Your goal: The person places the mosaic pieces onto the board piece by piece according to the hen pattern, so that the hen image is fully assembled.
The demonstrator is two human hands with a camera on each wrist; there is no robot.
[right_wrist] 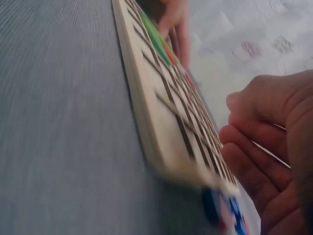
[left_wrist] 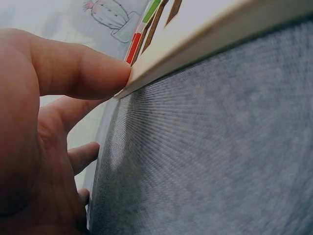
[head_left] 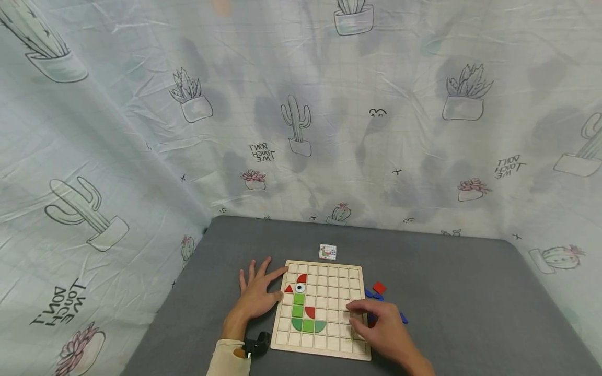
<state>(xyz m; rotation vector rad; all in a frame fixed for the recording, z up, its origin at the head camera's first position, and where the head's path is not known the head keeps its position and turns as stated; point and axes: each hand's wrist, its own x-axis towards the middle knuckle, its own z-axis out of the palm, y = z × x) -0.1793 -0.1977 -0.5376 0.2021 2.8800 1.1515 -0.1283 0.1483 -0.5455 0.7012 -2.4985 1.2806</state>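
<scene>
A wooden grid board (head_left: 331, 297) lies on the grey table. On its left part sit green squares (head_left: 297, 311), dark green quarter-rounds (head_left: 320, 326), red quarter-rounds (head_left: 310, 312), a red triangle (head_left: 288, 289) and a white eye tile (head_left: 300, 288). My left hand (head_left: 256, 295) is spread beside the board, its thumb and index finger touching the left edge; the left wrist view shows the thumb (left_wrist: 93, 73) against the rim. Over the board's right side hovers my right hand (head_left: 383, 326), fingers loosely bent, thumb and index apart. No piece shows between them.
A small printed card (head_left: 327, 252) lies behind the board. Right of the board are a red square (head_left: 379, 288) and several blue pieces (head_left: 376, 296), some hidden by the right hand. Cactus-patterned cloth (head_left: 338, 130) hangs behind and beside the table.
</scene>
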